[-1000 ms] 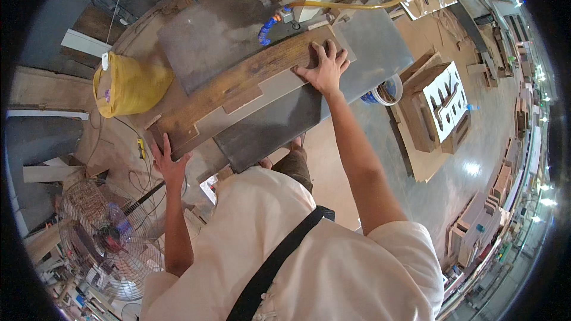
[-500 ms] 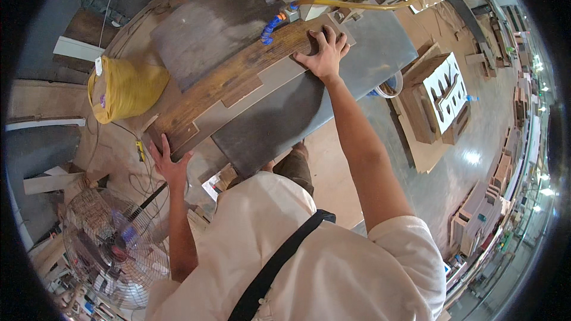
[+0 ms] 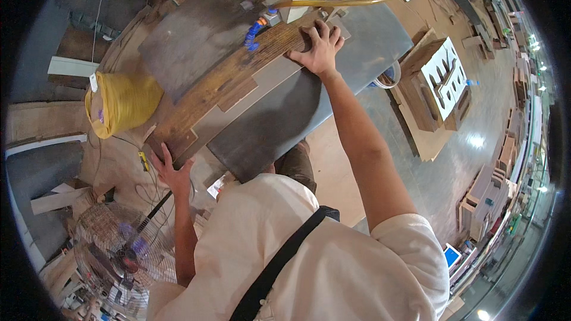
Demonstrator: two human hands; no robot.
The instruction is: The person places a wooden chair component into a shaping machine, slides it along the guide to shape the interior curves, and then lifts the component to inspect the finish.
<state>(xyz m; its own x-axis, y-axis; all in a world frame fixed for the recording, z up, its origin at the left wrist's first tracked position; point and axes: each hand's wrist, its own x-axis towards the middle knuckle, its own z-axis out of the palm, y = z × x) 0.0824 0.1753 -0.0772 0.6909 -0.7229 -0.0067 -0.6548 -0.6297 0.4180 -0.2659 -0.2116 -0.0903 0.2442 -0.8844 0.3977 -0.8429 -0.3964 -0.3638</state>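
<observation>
A long brown wood-grain board (image 3: 238,65) with a stepped near edge lies diagonally over a dark grey machine table (image 3: 267,116). Paler flat material shows along that stepped edge. At the board's near left end is my left hand (image 3: 172,169), thumb and fingers spread around the corner and gripping it. Toward the far right end, my right hand (image 3: 321,50) grips the board from above, fingers curled over a dark spot on its top. A blue segmented nozzle (image 3: 253,35) points at the board just left of my right hand. The board's underside is hidden.
A yellow sack (image 3: 122,104) stands left of the table. A wire-caged fan (image 3: 125,255) is at lower left, with cables nearby. A yellow hose (image 3: 345,3) crosses behind the table. On the right are a white bucket (image 3: 389,77) and stacked wooden pieces (image 3: 425,95).
The view has shifted slightly. Relative to the blue nozzle, the board and both hands have slid a little to the right. Both hands keep their hold.
</observation>
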